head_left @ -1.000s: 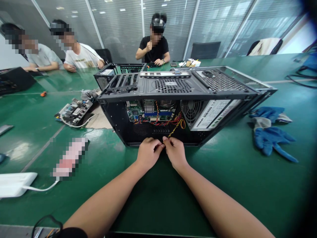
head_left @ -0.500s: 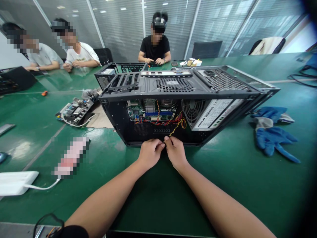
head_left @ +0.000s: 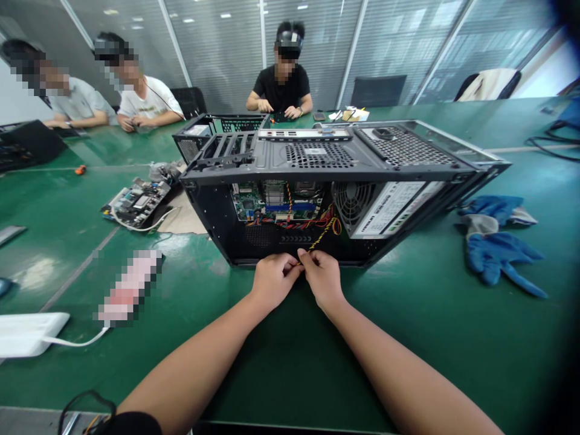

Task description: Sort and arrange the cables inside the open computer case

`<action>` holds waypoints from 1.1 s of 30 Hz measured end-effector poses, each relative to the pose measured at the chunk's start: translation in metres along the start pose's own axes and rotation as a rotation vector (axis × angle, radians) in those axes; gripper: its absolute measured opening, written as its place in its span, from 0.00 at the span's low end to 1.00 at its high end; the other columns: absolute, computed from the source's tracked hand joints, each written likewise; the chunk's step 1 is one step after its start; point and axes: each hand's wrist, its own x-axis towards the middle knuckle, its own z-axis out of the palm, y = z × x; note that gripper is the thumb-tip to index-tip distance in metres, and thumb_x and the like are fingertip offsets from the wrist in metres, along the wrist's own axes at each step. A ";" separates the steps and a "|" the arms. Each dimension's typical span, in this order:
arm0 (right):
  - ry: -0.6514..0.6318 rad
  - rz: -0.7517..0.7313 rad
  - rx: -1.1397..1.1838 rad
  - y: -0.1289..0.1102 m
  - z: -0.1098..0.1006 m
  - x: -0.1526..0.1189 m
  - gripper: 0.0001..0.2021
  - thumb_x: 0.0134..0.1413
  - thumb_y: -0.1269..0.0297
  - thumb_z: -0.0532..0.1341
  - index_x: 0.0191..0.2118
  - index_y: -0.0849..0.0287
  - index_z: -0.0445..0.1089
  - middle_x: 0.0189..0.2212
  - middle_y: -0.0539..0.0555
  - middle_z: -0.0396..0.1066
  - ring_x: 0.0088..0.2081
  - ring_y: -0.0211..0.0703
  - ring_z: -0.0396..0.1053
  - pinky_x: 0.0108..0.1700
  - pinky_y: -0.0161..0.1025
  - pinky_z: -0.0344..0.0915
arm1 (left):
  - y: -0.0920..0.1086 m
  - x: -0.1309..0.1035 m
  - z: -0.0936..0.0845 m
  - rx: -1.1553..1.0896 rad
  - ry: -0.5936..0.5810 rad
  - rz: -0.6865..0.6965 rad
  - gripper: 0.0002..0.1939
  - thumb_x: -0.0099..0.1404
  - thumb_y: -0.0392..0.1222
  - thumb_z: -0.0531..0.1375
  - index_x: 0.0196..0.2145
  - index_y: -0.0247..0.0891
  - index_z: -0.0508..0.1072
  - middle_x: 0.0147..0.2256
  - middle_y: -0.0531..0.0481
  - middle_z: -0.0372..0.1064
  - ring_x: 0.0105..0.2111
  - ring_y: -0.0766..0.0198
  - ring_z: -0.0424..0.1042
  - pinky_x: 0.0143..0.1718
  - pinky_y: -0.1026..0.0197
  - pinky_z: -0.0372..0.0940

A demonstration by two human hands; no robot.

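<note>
No text can be read for sure: the lettering on the power supply [head_left: 356,202]'s white label [head_left: 393,209] is too blurred.

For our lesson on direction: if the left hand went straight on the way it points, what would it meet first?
Most likely the right hand, whose fingertips sit close to the left hand, where both pinch the cable; exact depth is hard to judge.

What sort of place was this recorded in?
Probably a meeting room used as a workshop: a large green table, an opened computer case standing on it, and a glass partition behind.
</note>
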 end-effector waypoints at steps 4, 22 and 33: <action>-0.024 -0.026 -0.004 0.002 0.000 0.001 0.23 0.56 0.48 0.58 0.18 0.56 0.57 0.13 0.45 0.56 0.20 0.36 0.52 0.24 0.36 0.51 | 0.001 0.000 0.000 0.014 -0.011 0.012 0.04 0.62 0.40 0.62 0.30 0.38 0.75 0.25 0.53 0.72 0.26 0.66 0.69 0.30 0.64 0.62; -0.017 -0.064 -0.037 0.001 0.000 0.001 0.21 0.57 0.52 0.57 0.19 0.56 0.54 0.16 0.45 0.54 0.22 0.36 0.52 0.26 0.36 0.51 | 0.000 0.002 0.001 -0.091 -0.056 -0.038 0.04 0.60 0.38 0.63 0.28 0.37 0.73 0.24 0.54 0.72 0.24 0.68 0.69 0.29 0.65 0.61; -0.023 -0.059 -0.030 -0.001 0.000 0.001 0.20 0.56 0.51 0.58 0.19 0.56 0.56 0.17 0.46 0.55 0.22 0.37 0.52 0.27 0.37 0.51 | -0.001 0.001 0.002 -0.012 -0.040 0.057 0.05 0.61 0.35 0.59 0.27 0.38 0.71 0.25 0.52 0.71 0.26 0.66 0.69 0.30 0.64 0.62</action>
